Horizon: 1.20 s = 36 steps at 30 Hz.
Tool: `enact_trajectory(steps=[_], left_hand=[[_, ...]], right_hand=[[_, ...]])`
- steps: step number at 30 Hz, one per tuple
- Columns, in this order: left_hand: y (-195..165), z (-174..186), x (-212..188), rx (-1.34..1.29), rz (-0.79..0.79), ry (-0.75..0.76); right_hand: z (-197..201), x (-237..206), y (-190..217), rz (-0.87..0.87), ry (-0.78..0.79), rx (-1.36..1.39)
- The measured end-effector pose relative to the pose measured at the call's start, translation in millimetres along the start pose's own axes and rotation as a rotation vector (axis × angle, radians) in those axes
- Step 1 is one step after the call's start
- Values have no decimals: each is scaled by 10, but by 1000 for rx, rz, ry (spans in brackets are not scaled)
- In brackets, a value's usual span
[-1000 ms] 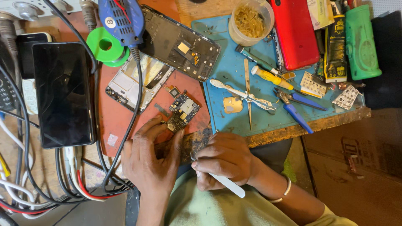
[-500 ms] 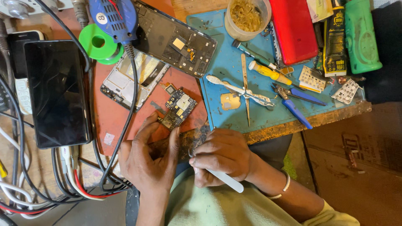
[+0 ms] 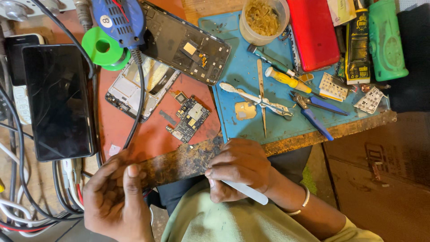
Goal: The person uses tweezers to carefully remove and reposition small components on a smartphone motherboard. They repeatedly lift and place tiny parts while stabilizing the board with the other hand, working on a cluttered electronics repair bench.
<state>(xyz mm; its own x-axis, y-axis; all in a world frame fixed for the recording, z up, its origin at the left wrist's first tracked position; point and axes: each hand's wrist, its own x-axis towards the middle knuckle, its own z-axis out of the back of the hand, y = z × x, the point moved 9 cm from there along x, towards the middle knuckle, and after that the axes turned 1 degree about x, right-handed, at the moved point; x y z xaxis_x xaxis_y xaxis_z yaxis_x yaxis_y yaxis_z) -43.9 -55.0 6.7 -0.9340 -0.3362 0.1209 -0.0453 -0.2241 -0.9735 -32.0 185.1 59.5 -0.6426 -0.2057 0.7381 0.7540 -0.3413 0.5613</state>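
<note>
My right hand, with a bangle at the wrist, rests on the worn front edge of the bench and is shut on a slim white pry tool that points back toward my body. To the left, my left hand hovers at the same edge with its fingers curled and the thumb laid over them; what lies inside it is hidden. A small green circuit board sits on the red mat just beyond both hands, touched by neither.
Behind the board lie a white phone frame, an open black phone shell, a green solder spool and a blue corded tool. A black phone and cables fill the left. The blue mat holds tweezers, screwdriver and pliers.
My left hand has pulled back from the circuit board to the bench edge, lower left. The right hand stays put with the white tool. The view has shifted closer.
</note>
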Motion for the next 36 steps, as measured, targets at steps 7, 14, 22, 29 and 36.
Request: enact_trajectory(steps=[7,14,22,29,36], left_hand=[[-498,-418,92,516,-345,206],[-596,-774,182,862,-507,253],[-513,-769,240,869,-423,327],[-520,-808,319,906,-404,418],[-542,-796,350,895,-393,428]], right_hand=[[25,7,-11,-27,-21,-16],[100,-55,-96,-148,-75,-99],[101,-55,-155,-286,-61,-230],[120,-26,-189,-361,-83,-255],[18,25,-109,-273,-60,-357]])
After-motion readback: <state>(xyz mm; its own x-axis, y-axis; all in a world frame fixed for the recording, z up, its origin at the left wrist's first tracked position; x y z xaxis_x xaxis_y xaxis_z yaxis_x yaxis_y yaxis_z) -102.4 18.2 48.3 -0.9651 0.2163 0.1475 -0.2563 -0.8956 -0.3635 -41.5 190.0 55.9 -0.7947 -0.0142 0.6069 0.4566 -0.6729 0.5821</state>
